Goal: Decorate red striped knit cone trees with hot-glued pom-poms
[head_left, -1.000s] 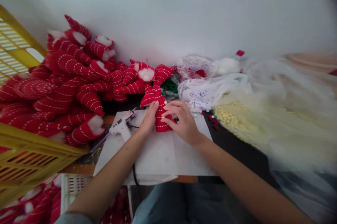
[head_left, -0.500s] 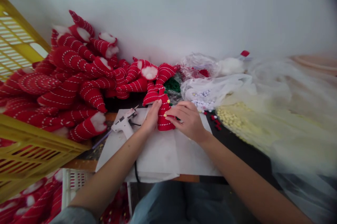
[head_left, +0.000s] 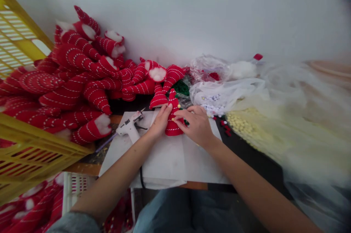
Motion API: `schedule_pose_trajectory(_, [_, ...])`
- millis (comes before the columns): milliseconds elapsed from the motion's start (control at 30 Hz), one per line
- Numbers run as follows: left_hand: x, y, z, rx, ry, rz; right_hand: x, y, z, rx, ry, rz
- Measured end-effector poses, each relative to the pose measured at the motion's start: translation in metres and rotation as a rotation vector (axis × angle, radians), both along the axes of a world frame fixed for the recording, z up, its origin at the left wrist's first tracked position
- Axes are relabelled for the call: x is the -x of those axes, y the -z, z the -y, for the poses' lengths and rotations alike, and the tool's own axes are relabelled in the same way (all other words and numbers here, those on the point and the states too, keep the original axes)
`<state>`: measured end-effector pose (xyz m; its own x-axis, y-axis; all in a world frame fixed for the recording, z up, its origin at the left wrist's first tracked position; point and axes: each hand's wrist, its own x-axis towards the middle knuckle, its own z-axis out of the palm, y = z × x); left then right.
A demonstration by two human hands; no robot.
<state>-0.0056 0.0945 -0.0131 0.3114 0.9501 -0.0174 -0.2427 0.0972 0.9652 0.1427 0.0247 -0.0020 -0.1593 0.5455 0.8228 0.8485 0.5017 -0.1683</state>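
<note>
A red stuffed cone [head_left: 173, 128] with white dashed stitching, like a small plush hat, stands over white paper in front of me. Small yellow and green pom-poms dot its side. My left hand [head_left: 160, 121] is closed on the cone's left side, thumb on its front. At its right my right hand [head_left: 197, 125] has thumb and forefinger pinched at a small yellow pom-pom [head_left: 173, 119], which touches the cone's front. Beside my left hand a white glue gun [head_left: 130, 129] lies on the paper [head_left: 161, 160], nozzle pointing up and away.
Many similar red cones [head_left: 74, 57] are heaped at the left, beside a yellow crate [head_left: 41, 145]. Plastic bags of white pom-poms [head_left: 214, 103] and yellow pom-poms [head_left: 244, 121] lie right. Loose red pom-poms [head_left: 226, 129] rest on the dark tabletop. A white basket [head_left: 78, 187] sits below.
The whole view has shifted slightly. Both hands keep almost the same place on the cone, and the right finger and thumb stay at the yellow pom-pom.
</note>
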Motion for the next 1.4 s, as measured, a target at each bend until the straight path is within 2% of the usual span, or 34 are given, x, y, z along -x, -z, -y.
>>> schedule_pose_trajectory(133, [0.000,0.000,0.000,0.014,0.007,-0.007,-0.002,-0.003,0.002,-0.012,0.008,0.060])
schedule_pose_trajectory(300, [0.000,-0.001,0.001,-0.015,0.021,0.006,-0.001,-0.007,0.006,-0.029,-0.034,0.028])
schedule_pose_trajectory(500, [-0.001,0.002,-0.001,-0.007,0.014,0.005,0.000,-0.006,0.002,-0.032,-0.049,0.039])
schedule_pose_trajectory(633, [0.000,0.005,-0.001,0.017,-0.005,-0.016,0.002,-0.006,0.002,-0.012,-0.035,0.119])
schedule_pose_trajectory(733, [-0.001,0.000,0.000,0.067,-0.009,0.000,-0.001,-0.012,0.003,-0.058,-0.059,0.157])
schedule_pose_trajectory(800, [-0.002,-0.008,0.001,0.159,-0.041,0.042,-0.013,-0.022,0.004,-0.041,-0.080,0.104])
schedule_pose_trajectory(867, [-0.003,-0.018,0.002,0.286,-0.091,0.087,-0.034,-0.033,0.004,0.099,-0.058,0.002])
schedule_pose_trajectory(900, [-0.003,-0.023,0.002,0.352,-0.113,0.104,-0.046,-0.037,0.003,0.234,-0.022,-0.042])
schedule_pose_trajectory(1000, [-0.002,-0.033,0.000,0.490,-0.163,0.136,-0.081,-0.041,0.001,0.788,0.164,-0.052])
schedule_pose_trajectory(1067, [-0.001,-0.036,-0.001,0.510,-0.192,0.148,-0.095,-0.036,-0.001,1.014,0.276,-0.022])
schedule_pose_trajectory(1133, [0.000,-0.036,-0.002,0.504,-0.202,0.162,-0.100,-0.028,-0.004,1.057,0.323,-0.019])
schedule_pose_trajectory(1233, [0.001,-0.035,-0.003,0.513,-0.191,0.187,-0.097,-0.020,-0.008,1.035,0.321,-0.032])
schedule_pose_trajectory(1300, [0.002,-0.035,-0.003,0.532,-0.180,0.213,-0.092,-0.019,-0.009,1.021,0.312,-0.052])
schedule_pose_trajectory(1400, [0.003,-0.037,-0.001,0.558,-0.161,0.235,-0.081,-0.028,-0.007,0.980,0.270,-0.107])
